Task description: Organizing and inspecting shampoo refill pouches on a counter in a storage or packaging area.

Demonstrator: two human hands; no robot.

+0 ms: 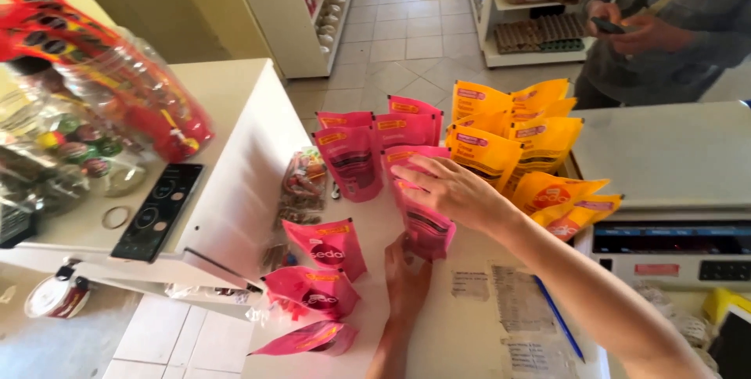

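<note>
Both hands work on one upright pink pouch (426, 226) at the middle of the white counter (461, 324). Left hand (407, 277) comes up from below with its fingers closed round the pouch's lower edge, thumb side pressed against it; right hand (450, 190) lies across the top, fingers spread flat and curled lightly over the upper rim. Just behind stand more pink pouches (375, 148) in a close row, touching one another, and to their right a fanned cluster of yellow pouches (516, 144) leaning toward the scale (673, 191) at the counter's right edge. Three further pink packs (321, 285) lie loose near the left edge, the lowest partly overhanging it. Bare counter shows only between the forearms, where taped paper notes (520, 301) and a blue pen (557, 316) lie. A raised white shelf (227, 160) carrying a dark remote-like device (156, 211) closes in the left side. Beyond, another person (665, 27) stands holding a phone on the tiled floor (407, 43), well apart
</note>
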